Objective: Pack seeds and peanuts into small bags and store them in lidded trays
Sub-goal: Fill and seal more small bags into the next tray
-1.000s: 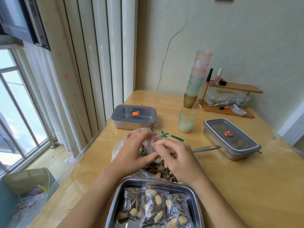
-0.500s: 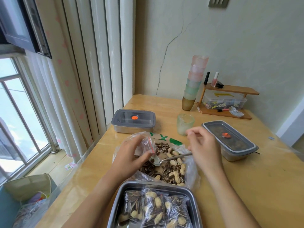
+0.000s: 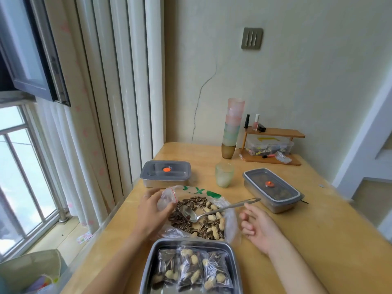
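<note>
Pinching the small bag (image 3: pixel 167 199) in my left hand (image 3: pixel 151 213), I am holding it over the left edge of the heap of seeds and peanuts (image 3: pixel 203 224). I am judging it flimsy, slick and nearly weightless, best gripped at its red zip strip. My right hand (image 3: pixel 257 227) is lying loosely curled and empty just beside the spoon (image 3: pixel 188 213), whose stiff handle is sticking out of the heap.

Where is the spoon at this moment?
Head view, centre: the spoon lies in the open bag of seeds and peanuts, bowl near the left hand, handle pointing right, just above the right hand.
</note>
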